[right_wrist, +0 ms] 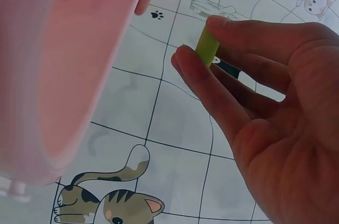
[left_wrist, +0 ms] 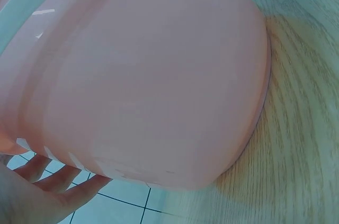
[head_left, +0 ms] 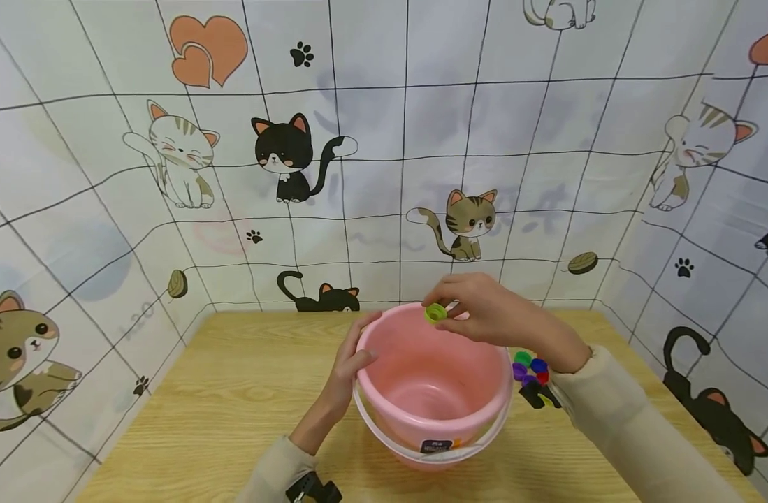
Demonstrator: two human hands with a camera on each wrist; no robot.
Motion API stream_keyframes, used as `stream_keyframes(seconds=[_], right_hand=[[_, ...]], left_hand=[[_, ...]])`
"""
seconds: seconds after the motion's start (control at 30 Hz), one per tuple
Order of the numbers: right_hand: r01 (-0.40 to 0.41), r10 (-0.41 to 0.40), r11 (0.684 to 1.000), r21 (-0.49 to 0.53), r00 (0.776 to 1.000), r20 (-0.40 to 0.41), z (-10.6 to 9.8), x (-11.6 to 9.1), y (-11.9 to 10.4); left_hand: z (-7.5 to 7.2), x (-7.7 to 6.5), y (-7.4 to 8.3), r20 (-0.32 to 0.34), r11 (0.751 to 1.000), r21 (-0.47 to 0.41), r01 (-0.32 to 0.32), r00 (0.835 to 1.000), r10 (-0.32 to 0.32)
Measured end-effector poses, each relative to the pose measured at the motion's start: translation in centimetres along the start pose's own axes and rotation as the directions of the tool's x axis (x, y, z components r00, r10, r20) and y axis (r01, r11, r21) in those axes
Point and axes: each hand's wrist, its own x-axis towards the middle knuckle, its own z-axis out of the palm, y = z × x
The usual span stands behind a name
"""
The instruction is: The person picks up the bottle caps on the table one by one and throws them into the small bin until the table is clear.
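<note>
A pink bucket (head_left: 434,391) stands upright on the wooden table, its white handle (head_left: 443,457) hanging down at the front. My left hand (head_left: 349,360) grips the rim on the left side, thumb over the edge; in the left wrist view its fingers (left_wrist: 58,179) lie against the outer wall. Above the far right part of the opening, my right hand (head_left: 481,307) pinches a small yellow-green bottle cap (head_left: 435,313) between thumb and fingertips. The right wrist view shows the cap (right_wrist: 207,46) edge-on, apart from the bucket.
Right of the bucket lies a small cluster of coloured caps (head_left: 530,368), green, blue, purple and red, partly hidden by the right wrist's black strap (head_left: 537,395). A cloth with cartoon cats (head_left: 472,223) encloses the wooden table (head_left: 258,398) at the back and sides.
</note>
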Motion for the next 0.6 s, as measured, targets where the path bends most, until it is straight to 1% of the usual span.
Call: stream_keyframes(seconds=[0.07,0.2,0.37,0.6], right_hand=[[0.003,-0.003,1.0,-0.001,1.0,0.007,-0.1,0.3,0.0],[-0.017,0.017,1.0,0.005,1.0,0.026,-0.4,1.0,-0.1],[-0.02,0.019,1.0,0.009,0.998,0.056,-0.3,1.8,-0.3],[-0.012,0.011,1.0,0.018,0.998,0.058,0.2,2.6,-0.2]], left_hand=[[0.0,0.0,-0.1,0.001,1.0,-0.004,0.0,1.0,0.0],[0.0,0.1,-0.1,0.002,1.0,-0.01,0.004,1.0,-0.004],[0.0,0.1,-0.1,0.006,1.0,-0.015,0.001,1.0,-0.001],[0.0,0.2,-0.1,0.004,1.0,-0.02,0.008,1.0,-0.008]])
